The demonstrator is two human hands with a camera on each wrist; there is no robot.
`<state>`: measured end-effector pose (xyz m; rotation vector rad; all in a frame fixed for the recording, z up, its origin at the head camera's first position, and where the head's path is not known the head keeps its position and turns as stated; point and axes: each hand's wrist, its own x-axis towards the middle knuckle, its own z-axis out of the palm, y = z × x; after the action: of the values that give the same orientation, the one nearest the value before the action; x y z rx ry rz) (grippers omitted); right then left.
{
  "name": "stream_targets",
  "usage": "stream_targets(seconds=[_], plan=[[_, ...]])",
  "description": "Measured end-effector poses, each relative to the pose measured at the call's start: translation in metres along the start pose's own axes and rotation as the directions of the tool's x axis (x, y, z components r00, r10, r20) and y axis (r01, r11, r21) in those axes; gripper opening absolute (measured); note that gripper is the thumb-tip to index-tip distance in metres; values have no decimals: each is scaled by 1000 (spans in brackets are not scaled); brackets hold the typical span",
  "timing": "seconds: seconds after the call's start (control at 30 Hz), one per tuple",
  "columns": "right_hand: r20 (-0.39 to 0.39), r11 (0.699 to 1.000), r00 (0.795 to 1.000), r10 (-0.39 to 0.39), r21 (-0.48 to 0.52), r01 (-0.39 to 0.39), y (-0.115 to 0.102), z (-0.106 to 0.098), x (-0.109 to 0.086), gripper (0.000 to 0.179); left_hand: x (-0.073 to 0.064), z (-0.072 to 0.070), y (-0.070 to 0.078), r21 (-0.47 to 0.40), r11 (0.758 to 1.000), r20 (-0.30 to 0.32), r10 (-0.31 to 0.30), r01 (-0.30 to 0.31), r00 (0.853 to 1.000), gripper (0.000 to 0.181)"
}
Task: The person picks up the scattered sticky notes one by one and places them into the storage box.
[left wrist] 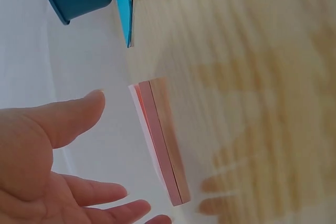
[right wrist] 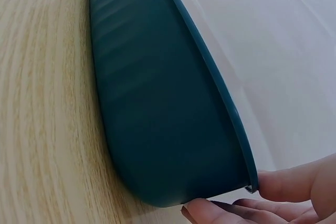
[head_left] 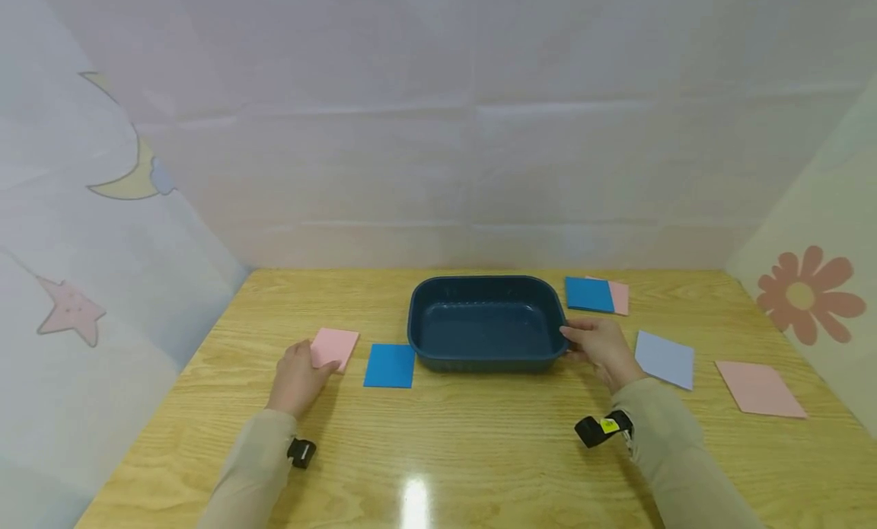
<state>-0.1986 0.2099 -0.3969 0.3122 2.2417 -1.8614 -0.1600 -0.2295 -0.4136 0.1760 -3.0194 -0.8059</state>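
My right hand (head_left: 603,348) is at the right end of a dark blue rectangular basin (head_left: 489,368). In the right wrist view the thumb lies on the rim of the basin (right wrist: 157,93) and the fingers are against its outer wall, so the end is gripped between them. My left hand (head_left: 299,378) hovers beside a small stack of pink square paper (head_left: 336,345), thumb and fingers spread. In the left wrist view a gap shows between the fingertips and the pink stack (left wrist: 160,145). A blue square stack (head_left: 389,366) lies between the pink stack and the basin.
Behind the basin's right end, a blue square (head_left: 589,294) overlaps a pink square (head_left: 620,297). Farther right lie a pale lavender square (head_left: 664,359) and another pink square (head_left: 760,390). The wooden table (head_left: 479,445) meets a pale cloth backdrop (head_left: 473,171).
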Motion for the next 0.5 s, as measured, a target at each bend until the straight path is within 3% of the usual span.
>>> stream_targets(seconds=[0.2,0.5], plan=[[8,1000,1000,18,14,-18,0,-1,0,48,5,-3,0,13,1000,54,-6,6,998,65],[30,999,999,29,12,-30,-3,0,1,51,12,-7,-3,75,997,89,1,-8,996,61]])
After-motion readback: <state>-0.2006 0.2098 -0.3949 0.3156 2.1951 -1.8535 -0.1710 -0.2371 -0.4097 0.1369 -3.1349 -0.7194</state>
